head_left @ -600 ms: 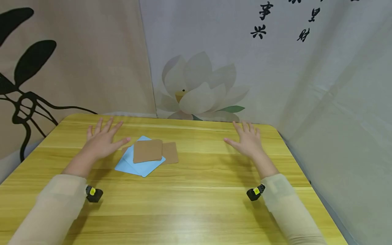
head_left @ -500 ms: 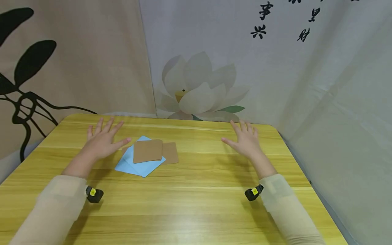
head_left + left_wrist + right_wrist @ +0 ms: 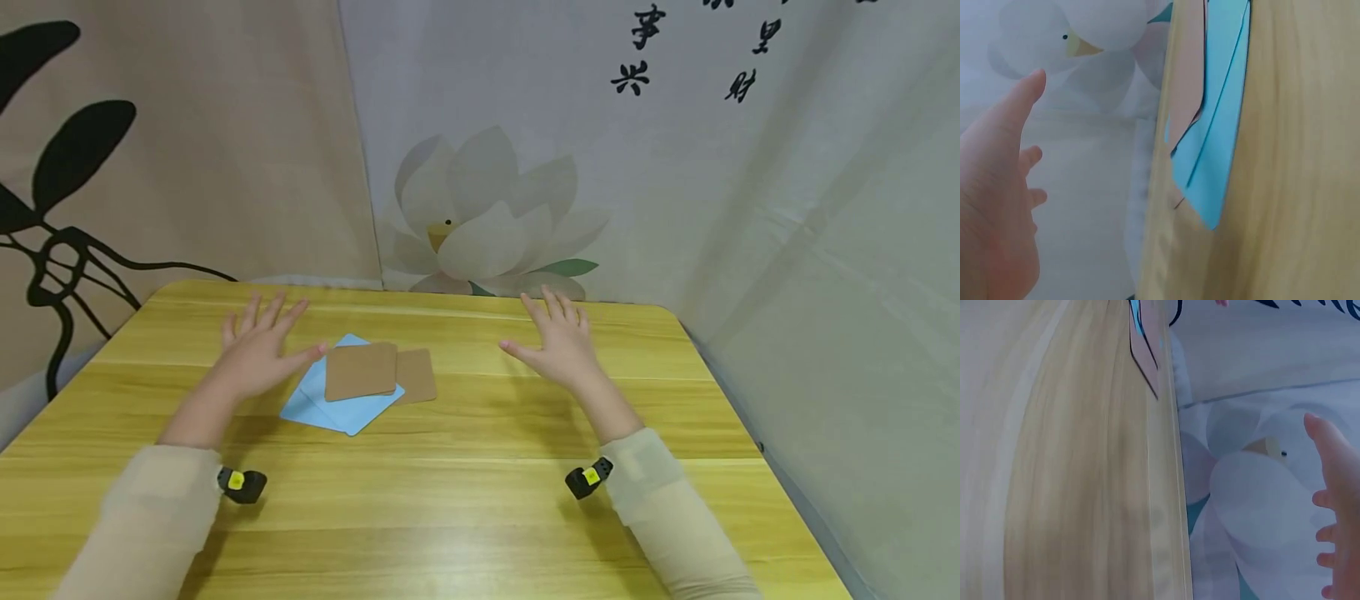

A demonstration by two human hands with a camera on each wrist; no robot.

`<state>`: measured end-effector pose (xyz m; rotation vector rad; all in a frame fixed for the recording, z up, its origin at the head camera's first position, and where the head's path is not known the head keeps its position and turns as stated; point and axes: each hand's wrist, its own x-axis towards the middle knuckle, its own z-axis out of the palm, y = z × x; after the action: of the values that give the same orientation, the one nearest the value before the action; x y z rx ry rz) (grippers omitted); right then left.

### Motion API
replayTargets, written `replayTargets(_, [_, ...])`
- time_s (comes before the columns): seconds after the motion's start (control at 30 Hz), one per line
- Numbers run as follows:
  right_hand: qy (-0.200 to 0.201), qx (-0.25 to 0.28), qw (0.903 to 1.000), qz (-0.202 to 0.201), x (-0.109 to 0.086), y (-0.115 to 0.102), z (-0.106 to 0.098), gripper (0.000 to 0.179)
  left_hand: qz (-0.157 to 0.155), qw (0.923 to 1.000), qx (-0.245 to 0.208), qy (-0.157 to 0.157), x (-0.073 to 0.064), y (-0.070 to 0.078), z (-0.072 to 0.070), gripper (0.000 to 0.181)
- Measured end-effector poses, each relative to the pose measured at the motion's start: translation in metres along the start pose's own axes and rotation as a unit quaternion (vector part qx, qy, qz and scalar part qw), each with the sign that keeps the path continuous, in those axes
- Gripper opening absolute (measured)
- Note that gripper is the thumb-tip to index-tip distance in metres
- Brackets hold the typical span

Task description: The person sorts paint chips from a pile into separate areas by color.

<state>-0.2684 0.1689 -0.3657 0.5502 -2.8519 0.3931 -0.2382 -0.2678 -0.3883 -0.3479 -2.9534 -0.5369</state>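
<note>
On the left half of the table lies a light-blue envelope (image 3: 318,410), its folded flap lines visible in the left wrist view. A brown card (image 3: 361,372) rests on top of it, and another brown card (image 3: 417,376) sticks out to the right from the pile. My left hand (image 3: 258,358) hovers at the pile's left side with fingers spread; its thumb tip overlaps the envelope's edge in the head view. Holding nothing, my right hand (image 3: 562,346) is raised over the table to the right of the cards, fingers spread and thumb pointing left.
The wooden table (image 3: 465,500) ends at a back edge just beyond the hands. Behind it hangs a pale curtain (image 3: 675,183) printed with a lotus and black characters. Each sleeve cuff has a small black camera beside it, such as the left wrist camera (image 3: 242,484).
My right hand has moved left toward the cards, still spread. My left hand has shifted slightly right, its thumb closer to the pile. The envelope and cards have stayed put.
</note>
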Motion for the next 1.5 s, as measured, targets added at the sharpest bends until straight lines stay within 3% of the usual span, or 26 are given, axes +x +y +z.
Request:
replayTargets(0.47, [0.001, 0.053, 0.9980, -0.033, 0.008, -0.045, 0.024, 0.088, 0.014, 0.9964, -0.079, 0.029, -0.007, 0.004, 0.019, 0.085])
replayTargets(0.67, [-0.013, 0.080, 0.9958, -0.042, 0.011, -0.059, 0.036, 0.087, 0.014, 0.9924, -0.119, 0.027, -0.010, 0.008, 0.024, 0.087])
replayTargets(1.07, [-0.026, 0.108, 0.9920, -0.059, 0.017, -0.085, 0.060, 0.085, 0.006, 0.9888, -0.145, 0.035, -0.009, 0.003, 0.050, 0.089])
replayTargets(1.5, [-0.048, 0.139, 0.9865, -0.072, 0.026, -0.107, 0.090, 0.086, -0.008, 0.9842, -0.174, 0.032, -0.008, -0.001, 0.062, 0.094])
